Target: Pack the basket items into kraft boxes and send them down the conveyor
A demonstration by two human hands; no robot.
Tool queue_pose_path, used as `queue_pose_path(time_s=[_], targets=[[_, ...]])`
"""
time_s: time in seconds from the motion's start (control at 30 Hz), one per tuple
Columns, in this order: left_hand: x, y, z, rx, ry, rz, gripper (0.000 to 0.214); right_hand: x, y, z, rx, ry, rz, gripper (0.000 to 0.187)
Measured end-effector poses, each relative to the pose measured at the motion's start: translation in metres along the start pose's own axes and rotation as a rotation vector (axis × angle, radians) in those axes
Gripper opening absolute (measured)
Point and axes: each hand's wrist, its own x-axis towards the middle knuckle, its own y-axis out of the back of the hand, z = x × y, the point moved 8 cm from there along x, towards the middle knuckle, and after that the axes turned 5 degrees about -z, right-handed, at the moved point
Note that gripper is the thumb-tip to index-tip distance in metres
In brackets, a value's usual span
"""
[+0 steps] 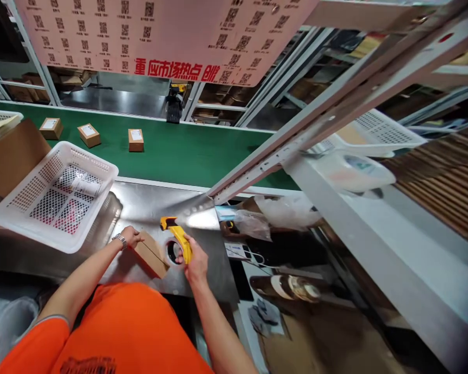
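Observation:
A small brown cardboard box (150, 253) lies at an angle on the metal worktable (140, 200), its top flaps meeting along a dark seam. My left hand (131, 237), with a metal watch band at the wrist, is closed on the box's upper left end. A yellow tape dispenser (182, 240) with a roll of clear tape is gripped by my right hand (196, 262), fingers wrapped round its handle. The dispenser is just right of the box, its head pointing up and away; I cannot tell whether it touches the box.
A white plastic basket (76, 244) sits left on the worktable. Behind runs a green conveyor belt (195, 156) carrying several labelled boxes (135, 140). A slanted metal post (257, 166) rises on the right, beside plastic bags (284, 210). Overhead hangs a pink QR-code sheet (179, 31).

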Motion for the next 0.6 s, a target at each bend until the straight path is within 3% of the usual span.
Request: queue_pose_path(time_s=[0.1,0.17,0.27,0.47,0.6], targets=[[0.0,-0.003,0.0,-0.003,0.025,-0.015,0.046,-0.009,-0.029,0.014,-0.115,0.016,-0.06,0.071],[-0.003,-0.002,0.001,-0.002,0.035,-0.003,0.051,-0.009,-0.036,0.021,-0.178,0.037,-0.092,0.075],[-0.011,0.002,0.004,-0.016,0.034,0.048,0.052,-0.006,-0.032,0.024,-0.207,0.038,-0.123,0.081],[-0.031,0.018,0.022,-0.12,-0.016,0.314,0.051,-0.005,-0.023,0.026,-0.211,0.055,-0.137,0.082],[-0.031,0.002,0.033,-0.289,0.004,0.227,0.074,-0.008,-0.024,0.028,-0.244,0.075,-0.199,0.08]])
